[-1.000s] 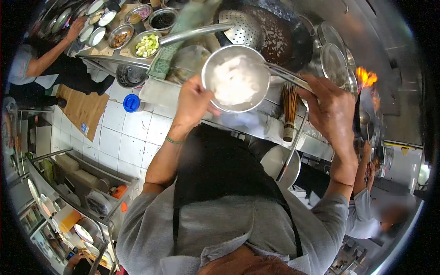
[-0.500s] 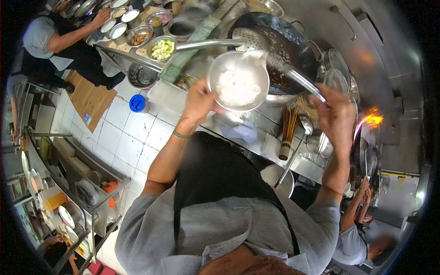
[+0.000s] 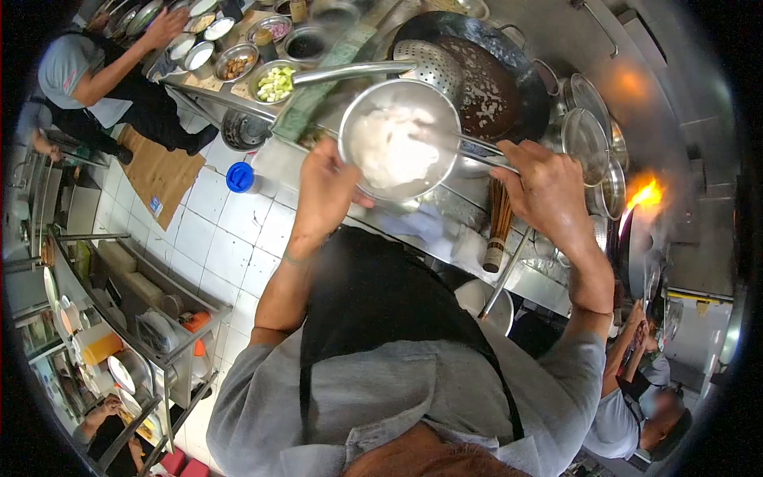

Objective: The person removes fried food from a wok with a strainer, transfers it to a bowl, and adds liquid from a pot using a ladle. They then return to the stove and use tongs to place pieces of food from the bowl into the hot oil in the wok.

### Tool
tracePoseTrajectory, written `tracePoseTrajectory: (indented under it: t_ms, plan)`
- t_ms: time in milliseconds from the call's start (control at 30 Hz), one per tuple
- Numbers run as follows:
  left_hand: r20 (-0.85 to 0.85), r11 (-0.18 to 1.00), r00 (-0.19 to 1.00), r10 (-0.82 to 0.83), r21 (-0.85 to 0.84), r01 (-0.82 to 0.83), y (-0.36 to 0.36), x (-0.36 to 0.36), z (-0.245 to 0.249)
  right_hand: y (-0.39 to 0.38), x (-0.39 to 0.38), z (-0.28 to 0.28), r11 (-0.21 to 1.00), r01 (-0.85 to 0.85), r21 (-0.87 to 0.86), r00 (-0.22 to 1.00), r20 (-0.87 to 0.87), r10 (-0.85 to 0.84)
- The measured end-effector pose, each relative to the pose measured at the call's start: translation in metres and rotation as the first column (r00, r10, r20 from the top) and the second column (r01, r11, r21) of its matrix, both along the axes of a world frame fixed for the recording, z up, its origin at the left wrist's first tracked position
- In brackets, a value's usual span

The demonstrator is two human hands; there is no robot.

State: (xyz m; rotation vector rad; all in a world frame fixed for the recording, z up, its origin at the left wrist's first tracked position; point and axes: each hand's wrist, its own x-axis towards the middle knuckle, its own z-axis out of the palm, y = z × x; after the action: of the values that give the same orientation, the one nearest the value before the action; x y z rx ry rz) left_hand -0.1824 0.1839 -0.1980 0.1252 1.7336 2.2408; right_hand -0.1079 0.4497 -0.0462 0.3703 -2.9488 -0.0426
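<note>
My left hand [image 3: 324,191] grips the rim of a steel bowl [image 3: 447,163] that holds wet, pale white pieces of food [image 3: 389,151]. My right hand [image 3: 544,183] is closed around metal tongs [image 3: 477,145], and their tips, blurred by motion, reach into the bowl. Just beyond the bowl, a perforated skimmer [image 3: 429,65] rests over a wok [image 3: 531,86] of dark oil with pale bits floating in it. The skimmer's long handle [image 3: 350,72] stretches left across the counter.
Bowls of ingredients, one with chopped green vegetables [image 3: 275,83], line the counter at upper left. A bamboo brush [image 3: 497,226] and strainers [image 3: 584,135] lie to the right. Flames [image 3: 645,193] rise at a co-worker's pan; another person [image 3: 95,79] works at upper left.
The tongs have come down from above the skimmer into the bowl, my right hand turning and moving left. The bowl has shifted slightly left and looks larger.
</note>
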Motion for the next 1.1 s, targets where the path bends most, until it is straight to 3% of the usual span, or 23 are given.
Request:
tracePoseTrajectory:
  t_ms: [67, 300, 400, 533, 633, 767, 967, 1067, 1100]
  plan:
    - [-0.019, 1.000, 1.000, 0.003, -0.025, -0.003, -0.002, 0.002, 0.000, 0.004, -0.003, -0.001, 0.996, -0.047, -0.073, 0.999, -0.031, 0.044]
    - [0.054, 1.000, 0.998, 0.012, -0.003, -0.012, 0.002, -0.012, -0.034, 0.017, 0.004, 0.024, 0.987, 0.026, -0.160, 0.996, -0.079, -0.039]
    - [0.071, 0.998, 0.995, 0.065, 0.016, -0.066, 0.007, -0.012, -0.039, 0.041, -0.002, 0.028, 0.985, 0.023, -0.172, 0.974, -0.218, -0.060]
    - [0.100, 0.990, 0.986, 0.137, 0.013, -0.139, 0.008, -0.008, -0.046, 0.081, -0.020, 0.029, 0.958, 0.262, -0.113, 0.891, -0.353, -0.285]
    - [0.119, 0.987, 0.981, 0.152, 0.036, -0.157, 0.001, -0.002, -0.038, 0.096, -0.049, 0.017, 0.857, 0.515, 0.014, 0.817, -0.311, -0.486]
    - [0.121, 0.977, 0.974, 0.193, 0.073, -0.203, -0.006, 0.007, -0.027, 0.130, -0.112, -0.033, 0.752, 0.643, 0.142, 0.766, -0.114, -0.633]
    - [0.134, 0.963, 0.963, 0.232, 0.107, -0.246, -0.024, 0.014, -0.030, 0.176, -0.163, -0.085, 0.719, 0.672, 0.180, 0.736, -0.053, -0.675]
    - [0.184, 0.952, 0.953, 0.241, 0.144, -0.269, -0.036, 0.015, -0.027, 0.138, -0.134, -0.046, 0.766, 0.640, 0.050, 0.753, -0.239, -0.613]
    - [0.207, 0.948, 0.947, 0.245, 0.153, -0.279, -0.040, 0.017, -0.026, 0.126, -0.121, -0.030, 0.828, 0.560, 0.017, 0.801, -0.267, -0.536]
